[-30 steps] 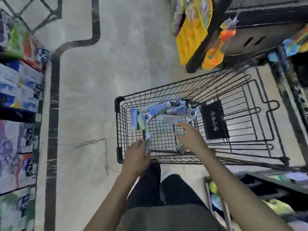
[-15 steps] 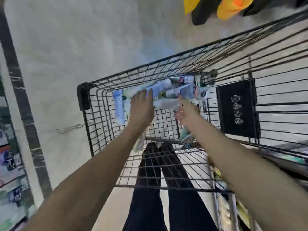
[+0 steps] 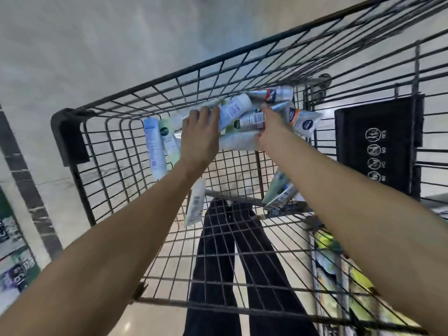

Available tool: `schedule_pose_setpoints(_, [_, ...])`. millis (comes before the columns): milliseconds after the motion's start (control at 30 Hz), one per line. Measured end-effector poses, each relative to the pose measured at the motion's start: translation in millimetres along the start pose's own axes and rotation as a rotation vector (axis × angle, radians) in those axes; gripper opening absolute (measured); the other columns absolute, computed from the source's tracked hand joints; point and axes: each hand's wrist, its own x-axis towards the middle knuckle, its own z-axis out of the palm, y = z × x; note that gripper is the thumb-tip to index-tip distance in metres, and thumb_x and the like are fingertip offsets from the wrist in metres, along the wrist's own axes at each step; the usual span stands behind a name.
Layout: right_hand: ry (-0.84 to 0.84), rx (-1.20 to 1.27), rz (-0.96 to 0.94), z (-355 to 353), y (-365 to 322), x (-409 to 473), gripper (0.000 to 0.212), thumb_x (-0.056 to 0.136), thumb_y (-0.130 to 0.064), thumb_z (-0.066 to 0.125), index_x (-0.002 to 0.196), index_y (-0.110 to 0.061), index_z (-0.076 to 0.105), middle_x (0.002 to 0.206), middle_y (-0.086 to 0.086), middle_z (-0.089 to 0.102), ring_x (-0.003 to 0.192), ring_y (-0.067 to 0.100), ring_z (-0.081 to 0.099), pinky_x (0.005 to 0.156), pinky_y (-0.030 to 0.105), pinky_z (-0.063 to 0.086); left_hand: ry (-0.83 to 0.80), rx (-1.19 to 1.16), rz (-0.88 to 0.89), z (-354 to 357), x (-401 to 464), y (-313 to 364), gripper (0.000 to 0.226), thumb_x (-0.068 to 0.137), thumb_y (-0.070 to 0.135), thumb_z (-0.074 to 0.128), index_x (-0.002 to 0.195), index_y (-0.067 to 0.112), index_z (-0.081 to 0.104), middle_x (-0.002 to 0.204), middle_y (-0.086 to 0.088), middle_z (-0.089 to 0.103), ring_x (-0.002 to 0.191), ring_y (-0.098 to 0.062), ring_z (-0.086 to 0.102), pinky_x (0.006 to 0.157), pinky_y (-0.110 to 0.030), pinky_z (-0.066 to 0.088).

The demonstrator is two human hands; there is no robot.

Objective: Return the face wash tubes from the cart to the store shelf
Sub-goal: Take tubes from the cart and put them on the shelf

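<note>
Reaching into the wire cart (image 3: 135, 139), you have both arms stretched out over its basket, and both hands sit on the pile of face wash tubes (image 3: 244, 122) heaped against the far wall. Your left hand (image 3: 200, 137) lies flat on top of the pile with fingers fairly straight, the fingertips touching a pale blue-white tube (image 3: 234, 110) that points up and away from you; it presses rather than grips. Your right hand (image 3: 270, 127) is just beside the left one, fingers curled round the end of a white tube (image 3: 238, 141) that lies crosswise between the two hands. How firmly it grips I cannot tell, since the fingertips are hidden behind the hand itself.

Just left of your left hand, two more tubes stand on end against the mesh: a light blue tube (image 3: 153, 146) and a green-labelled tube (image 3: 168, 139) touching it. Beyond your right hand lie a silver tube with a red mark (image 3: 274, 94) and a white sachet-like tube with a dark round logo (image 3: 306, 122). Under your left forearm one tube (image 3: 195, 204) hangs through the mesh, and under your right forearm a few silvery tubes (image 3: 278, 192) rest near the cart's near edge. A black sign panel (image 3: 377, 146) hangs on the cart well to the right of your right hand. Your dark trouser legs (image 3: 232, 251) show through the mesh below.
</note>
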Motion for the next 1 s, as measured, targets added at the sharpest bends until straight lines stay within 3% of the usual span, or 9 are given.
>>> schedule_pose_setpoints(67, [-0.039, 0.035, -0.003, -2, -6, -21, 0.038, 0.073, -0.031, 0.086, 0.101, -0.018, 0.065, 0.098, 0.005, 0.075, 0.08, 0.022, 0.071, 0.072, 0.037, 0.06, -0.036, -0.082, -0.029, -4, 1, -1, 0.053, 0.089, 0.014, 0.063, 0.139, 0.004, 0.051, 0.124, -0.019, 0.061, 0.107, -0.042, 0.055, 0.081, -0.05, 0.047])
schedule_pose_setpoints(200, [-0.179, 0.129, -0.014, -22, -3, -32, 0.03, 0.079, -0.023, 0.079, 0.104, -0.011, 0.067, 0.092, 0.004, 0.067, 0.069, 0.014, 0.058, 0.052, 0.021, 0.045, -0.041, -0.397, -0.115, -23, -1, -2, 0.036, 0.096, 0.024, 0.058, 0.131, 0.014, 0.062, 0.116, -0.012, 0.07, 0.103, -0.036, 0.062, 0.074, -0.035, 0.044])
schedule_pose_setpoints(267, [-0.26, 0.173, -0.024, -36, -2, -42, 0.014, 0.085, -0.019, 0.076, 0.09, -0.012, 0.065, 0.084, 0.003, 0.064, 0.071, 0.015, 0.06, 0.06, 0.025, 0.05, -0.039, -0.566, -0.192, -37, -6, -1, 0.029, 0.095, 0.028, 0.061, 0.122, 0.019, 0.069, 0.104, -0.005, 0.074, 0.095, -0.026, 0.067, 0.067, -0.029, 0.038])
schedule_pose_setpoints(333, [-0.384, 0.258, -0.017, -53, -5, -53, 0.014, 0.091, -0.013, 0.071, 0.079, -0.01, 0.063, 0.078, 0.005, 0.063, 0.074, 0.02, 0.064, 0.076, 0.033, 0.056, -0.087, -0.773, -0.354, -54, -12, 1, 0.031, 0.092, 0.03, 0.068, 0.119, 0.019, 0.073, 0.099, -0.004, 0.076, 0.091, -0.021, 0.07, 0.07, -0.032, 0.05])
schedule_pose_setpoints(467, [-0.565, 0.348, 0.019, -86, -17, -87, 0.006, 0.092, -0.006, 0.062, 0.088, -0.007, 0.066, 0.087, 0.009, 0.065, 0.086, 0.027, 0.063, 0.081, 0.039, 0.057, -0.139, -0.999, -0.534, -90, -26, 4, 0.017, 0.083, 0.024, 0.076, 0.097, 0.014, 0.078, 0.086, -0.011, 0.078, 0.079, -0.024, 0.075, 0.074, -0.047, 0.062])
schedule_pose_setpoints(567, [-0.7, 0.345, 0.002, -109, -22, -122, 0.023, 0.088, -0.005, 0.055, 0.109, -0.007, 0.064, 0.106, 0.016, 0.066, 0.097, 0.033, 0.065, 0.1, 0.051, 0.053, -0.185, -1.142, -0.611, -125, -43, 11, 0.009, 0.084, 0.018, 0.081, 0.089, 0.014, 0.074, 0.084, -0.004, 0.077, 0.067, -0.016, 0.072, 0.068, -0.035, 0.061])
schedule_pose_setpoints(700, [-0.772, 0.211, -0.053, -145, -28, -179, 0.054, 0.083, -0.006, 0.062, 0.136, -0.003, 0.052, 0.118, 0.022, 0.07, 0.093, 0.033, 0.072, 0.084, 0.046, 0.061, -0.219, -1.272, -0.61, -180, -72, 21, 0.013, 0.082, 0.014, 0.083, 0.092, 0.014, 0.074, 0.09, -0.005, 0.078, 0.08, -0.023, 0.072, 0.077, -0.037, 0.062])
schedule_pose_setpoints(900, [-0.86, 0.111, -0.226, -200, -36, -268, 0.052, 0.088, -0.011, 0.062, 0.139, -0.007, 0.053, 0.123, 0.022, 0.069, 0.092, 0.032, 0.071, 0.087, 0.045, 0.059, -0.177, -1.384, -0.522, -268, -125, 47, 0.029, 0.077, 0.019, 0.085, 0.099, 0.002, 0.075, 0.103, -0.027, 0.073, 0.085, -0.034, 0.069, 0.087, -0.053, 0.056])
schedule_pose_setpoints(1000, [-0.923, 0.181, -0.279, -232, -40, -311, 0.05, 0.089, -0.011, 0.064, 0.138, -0.006, 0.054, 0.132, 0.028, 0.062, 0.093, 0.033, 0.07, 0.08, 0.043, 0.062, -0.106, -1.413, -0.484, -308, -153, 67, 0.031, 0.078, 0.021, 0.084, 0.099, -0.001, 0.076, 0.1, -0.025, 0.075, 0.085, -0.031, 0.07, 0.079, -0.046, 0.056])
